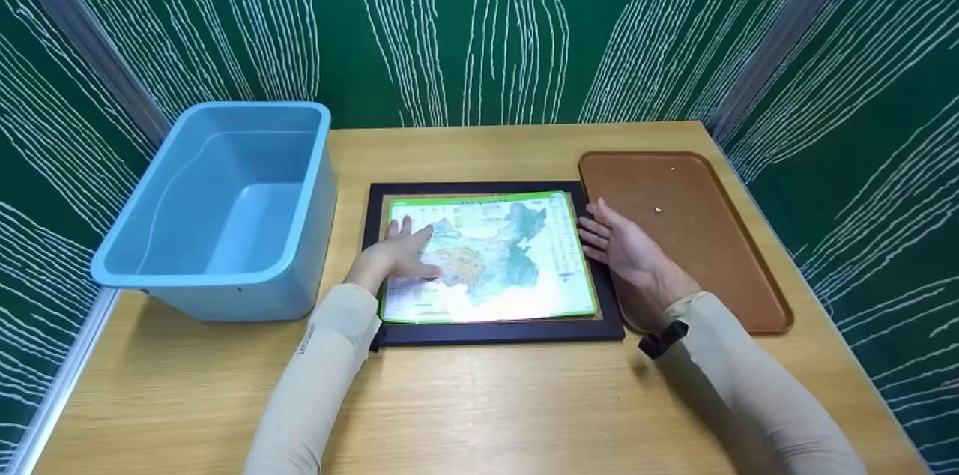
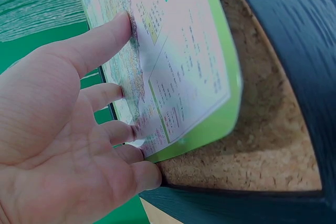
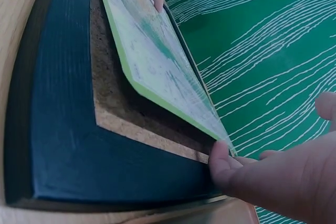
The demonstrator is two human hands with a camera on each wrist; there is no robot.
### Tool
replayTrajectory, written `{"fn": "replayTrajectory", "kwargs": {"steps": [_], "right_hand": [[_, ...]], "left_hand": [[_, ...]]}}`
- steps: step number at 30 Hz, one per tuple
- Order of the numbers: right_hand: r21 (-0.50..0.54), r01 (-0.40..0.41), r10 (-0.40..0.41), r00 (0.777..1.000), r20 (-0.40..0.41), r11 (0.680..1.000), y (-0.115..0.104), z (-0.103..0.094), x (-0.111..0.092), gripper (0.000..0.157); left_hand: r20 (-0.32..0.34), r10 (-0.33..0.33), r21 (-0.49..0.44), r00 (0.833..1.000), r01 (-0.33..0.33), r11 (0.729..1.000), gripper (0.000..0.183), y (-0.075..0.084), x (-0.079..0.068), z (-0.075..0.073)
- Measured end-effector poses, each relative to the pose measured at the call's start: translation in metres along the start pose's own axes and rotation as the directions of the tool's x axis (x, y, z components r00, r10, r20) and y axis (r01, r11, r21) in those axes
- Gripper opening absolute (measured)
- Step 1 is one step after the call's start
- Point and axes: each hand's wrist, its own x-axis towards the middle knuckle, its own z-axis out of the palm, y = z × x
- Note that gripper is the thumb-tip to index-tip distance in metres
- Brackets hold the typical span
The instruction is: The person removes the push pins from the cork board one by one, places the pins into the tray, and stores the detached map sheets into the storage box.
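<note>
A laminated map (image 1: pixel 483 235) with a green border lies over a cork board (image 2: pixel 262 169) inside a black frame (image 1: pixel 502 333). Spread across the map's left part is my left hand (image 1: pixel 397 254), its thumb and fingers touching the sheet. In the left wrist view, its little finger lies by the map's edge. My right hand (image 1: pixel 633 246) is at the frame's right side, fingers extended and palm turned toward the map. The right wrist view has its fingertips near the map's far corner, over the frame; whether they touch the sheet I cannot tell. There the map's edge casts a shadow on the cork.
On the left of the wooden table (image 1: pixel 509 400) stands a deep blue bin (image 1: pixel 202 280). A brown tray (image 1: pixel 704 235) lies to the right, its left edge against the frame. Green walls (image 1: pixel 494 25) with white lines enclose the table's back and sides.
</note>
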Motion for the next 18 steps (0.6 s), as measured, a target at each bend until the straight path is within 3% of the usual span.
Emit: {"fn": "replayTrajectory", "kwargs": {"steps": [10, 18], "right_hand": [[-0.077, -0.105, 0.099, 0.992, -0.078, 0.992, 0.000, -0.003, 0.000, 0.069], [-0.131, -0.182, 0.172, 0.982, -0.080, 0.975, 0.005, -0.003, 0.009, 0.051]], "left_hand": [[-0.006, 0.003, 0.003, 1.000, -0.003, 1.000, 0.086, -0.001, 0.001, 0.000], [-0.011, 0.003, 0.012, 1.000, -0.003, 1.000, 0.087, 0.000, 0.000, 0.001]]}}
